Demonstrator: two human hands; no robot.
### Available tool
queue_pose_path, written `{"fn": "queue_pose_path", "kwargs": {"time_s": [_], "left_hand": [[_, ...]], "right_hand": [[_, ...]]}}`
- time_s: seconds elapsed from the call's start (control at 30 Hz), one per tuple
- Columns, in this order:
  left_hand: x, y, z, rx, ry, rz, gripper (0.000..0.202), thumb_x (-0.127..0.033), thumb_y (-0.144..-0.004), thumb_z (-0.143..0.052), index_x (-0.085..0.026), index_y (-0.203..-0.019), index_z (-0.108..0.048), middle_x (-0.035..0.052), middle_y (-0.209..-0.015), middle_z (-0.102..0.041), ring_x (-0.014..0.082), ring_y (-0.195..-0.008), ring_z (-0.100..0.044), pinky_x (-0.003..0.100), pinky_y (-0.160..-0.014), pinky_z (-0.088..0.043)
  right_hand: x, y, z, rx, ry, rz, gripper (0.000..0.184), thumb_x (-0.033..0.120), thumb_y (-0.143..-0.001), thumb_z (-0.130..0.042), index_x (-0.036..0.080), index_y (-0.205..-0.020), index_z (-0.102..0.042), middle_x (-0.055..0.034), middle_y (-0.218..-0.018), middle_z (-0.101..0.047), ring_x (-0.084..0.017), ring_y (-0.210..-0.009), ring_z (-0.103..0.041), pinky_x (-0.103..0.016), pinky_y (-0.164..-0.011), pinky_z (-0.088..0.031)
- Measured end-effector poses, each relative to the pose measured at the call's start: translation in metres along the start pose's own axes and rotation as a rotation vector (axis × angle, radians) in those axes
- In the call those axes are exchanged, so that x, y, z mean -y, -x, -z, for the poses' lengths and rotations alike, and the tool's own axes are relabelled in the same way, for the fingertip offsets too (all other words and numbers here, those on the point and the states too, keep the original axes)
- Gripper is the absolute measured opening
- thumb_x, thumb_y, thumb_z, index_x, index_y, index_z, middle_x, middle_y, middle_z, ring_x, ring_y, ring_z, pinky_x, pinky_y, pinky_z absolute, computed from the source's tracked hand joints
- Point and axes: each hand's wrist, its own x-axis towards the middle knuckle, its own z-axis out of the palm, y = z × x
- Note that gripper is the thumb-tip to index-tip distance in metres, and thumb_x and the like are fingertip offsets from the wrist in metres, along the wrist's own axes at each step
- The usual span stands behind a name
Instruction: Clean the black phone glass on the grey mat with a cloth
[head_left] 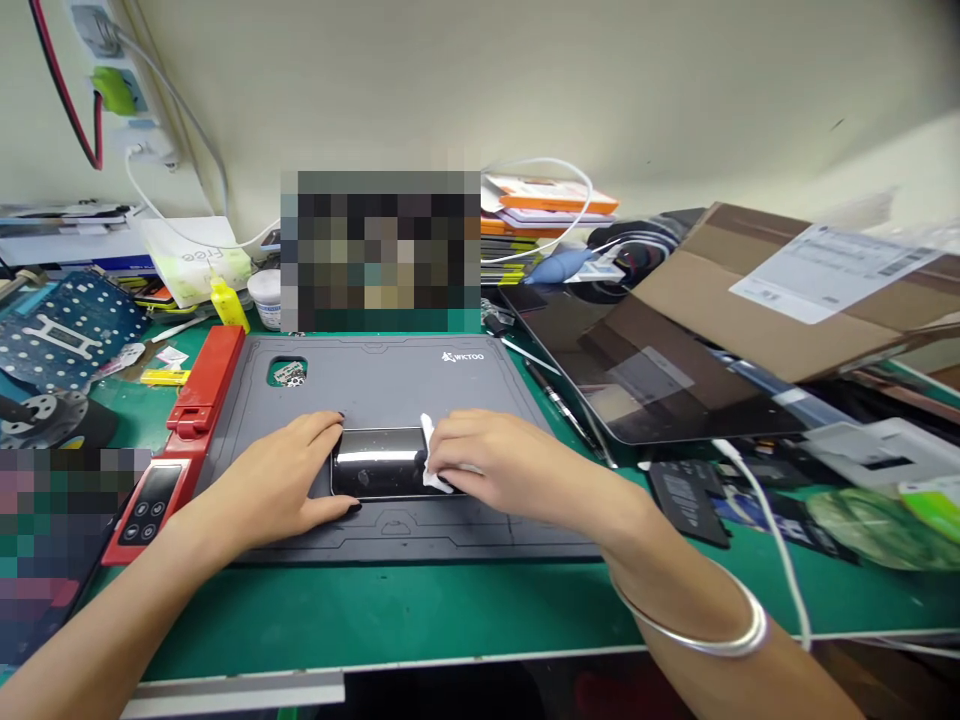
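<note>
Landmark: the repair mat (375, 385), lying on the workbench (375, 615)
On the mat: a phone (375, 462), with a cloth (429, 450) against its right end
Over the phone: the left hand (281, 480) at its left end, the right hand (510, 460) at the cloth
Left of the mat: a red-railed clamp bar (206, 385), touching its edge
Behind the mat: a squeeze bottle (229, 305)
Right of the mat: a tablet panel (652, 385), under a cardboard box (750, 300)

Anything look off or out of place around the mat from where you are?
The glossy black panel on the grey mat looks smudged beside the white cloth. The cardboard box also sits askew over the dark glass screen, which looks risky.
</note>
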Motion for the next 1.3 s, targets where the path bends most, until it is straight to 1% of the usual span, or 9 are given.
{"fn": "queue_pose_path", "kwargs": {"time_s": [0.1, 0.2, 0.27, 0.37, 0.5, 0.57, 0.67, 1.03, 1.3], "left_hand": [[0.0, 0.0, -0.001, -0.005, -0.021, -0.001, 0.064, -0.05, -0.085, -0.06, -0.009, -0.133, -0.049, 0.0184, -0.144, -0.047, 0.0317, -0.129, -0.048, 0.043, -0.106, -0.043], [0.0, 0.0, -0.001, -0.002, -0.037, 0.004, 0.064, -0.05, -0.086, -0.058, -0.008, -0.133, -0.049, 0.0187, -0.144, -0.047, 0.0318, -0.13, -0.048, 0.044, -0.106, -0.043], [-0.001, -0.001, -0.001, -0.007, -0.034, -0.001, 0.062, -0.05, -0.087, -0.057, -0.009, -0.133, -0.049, 0.0184, -0.143, -0.048, 0.0317, -0.129, -0.048, 0.045, -0.105, -0.044], [-0.002, -0.002, 0.0, -0.022, -0.017, -0.012, 0.057, -0.049, -0.088, -0.056, -0.012, -0.131, -0.051, 0.0172, -0.141, -0.05, 0.0313, -0.126, -0.05, 0.046, -0.103, -0.045], [-0.002, -0.002, 0.001, -0.027, -0.019, -0.013, 0.055, -0.049, -0.087, -0.057, -0.014, -0.13, -0.051, 0.0164, -0.14, -0.051, 0.0312, -0.126, -0.05, 0.046, -0.103, -0.045], [-0.002, -0.002, 0.002, -0.03, -0.028, -0.01, 0.055, -0.049, -0.086, -0.058, -0.014, -0.129, -0.051, 0.0162, -0.139, -0.051, 0.0311, -0.125, -0.051, 0.045, -0.102, -0.045], [-0.002, -0.003, 0.002, -0.029, -0.038, -0.012, 0.058, -0.049, -0.086, -0.059, -0.012, -0.129, -0.051, 0.0174, -0.139, -0.051, 0.0313, -0.124, -0.051, 0.044, -0.102, -0.045], [-0.006, -0.004, -0.002, -0.086, -0.035, 0.008, 0.055, -0.05, -0.084, -0.06, -0.012, -0.123, -0.055, 0.0174, -0.134, -0.055, 0.032, -0.119, -0.055, 0.045, -0.098, -0.048], [-0.009, -0.004, -0.005, -0.13, -0.015, -0.003, 0.052, -0.05, -0.084, -0.061, -0.015, -0.121, -0.055, 0.0151, -0.128, -0.058, 0.0311, -0.115, -0.056, 0.045, -0.094, -0.049]], "right_hand": [[-0.02, 0.006, 0.009, -0.081, 0.109, -0.2, 0.02, 0.011, -0.086, -0.055, 0.022, -0.082, -0.071, -0.0019, -0.083, -0.069, -0.019, -0.082, -0.062, -0.031, -0.069, -0.046], [-0.045, 0.017, 0.02, -0.337, 0.346, -0.58, 0.019, 0.015, -0.084, -0.053, 0.019, -0.089, -0.07, -0.0084, -0.093, -0.069, -0.028, -0.09, -0.062, -0.037, -0.066, -0.046], [-0.057, 0.022, 0.024, -0.471, 0.392, -0.684, 0.022, 0.019, -0.083, -0.053, 0.017, -0.098, -0.068, -0.0123, -0.104, -0.067, -0.033, -0.097, -0.061, -0.041, -0.069, -0.048], [-0.059, 0.021, 0.023, -0.492, 0.179, -0.557, 0.025, 0.024, -0.083, -0.055, 0.016, -0.105, -0.064, -0.0117, -0.109, -0.066, -0.03, -0.1, -0.061, -0.042, -0.078, -0.049], [-0.041, 0.009, 0.013, -0.192, -0.15, -0.279, 0.031, 0.028, -0.081, -0.062, 0.02, -0.111, -0.06, -0.0068, -0.107, -0.065, -0.022, -0.095, -0.062, -0.037, -0.084, -0.05], [-0.033, 0.005, 0.01, -0.06, -0.175, -0.233, 0.034, 0.028, -0.077, -0.067, 0.021, -0.11, -0.061, -0.0058, -0.105, -0.065, -0.022, -0.095, -0.061, -0.036, -0.082, -0.05], [-0.027, 0.004, 0.01, 0.025, -0.156, -0.223, 0.036, 0.03, -0.075, -0.072, 0.02, -0.108, -0.063, -0.0059, -0.105, -0.063, -0.023, -0.096, -0.059, -0.036, -0.082, -0.048], [-0.02, 0.005, 0.009, 0.008, -0.106, -0.262, 0.024, 0.027, -0.079, -0.071, 0.019, -0.1, -0.062, -0.0048, -0.101, -0.061, -0.02, -0.089, -0.058, -0.033, -0.075, -0.047], [-0.016, 0.004, 0.006, -0.06, -0.18, -0.315, 0.018, 0.026, -0.077, -0.068, 0.021, -0.091, -0.059, -0.0032, -0.094, -0.061, -0.02, -0.087, -0.057, -0.032, -0.074, -0.046]]}}
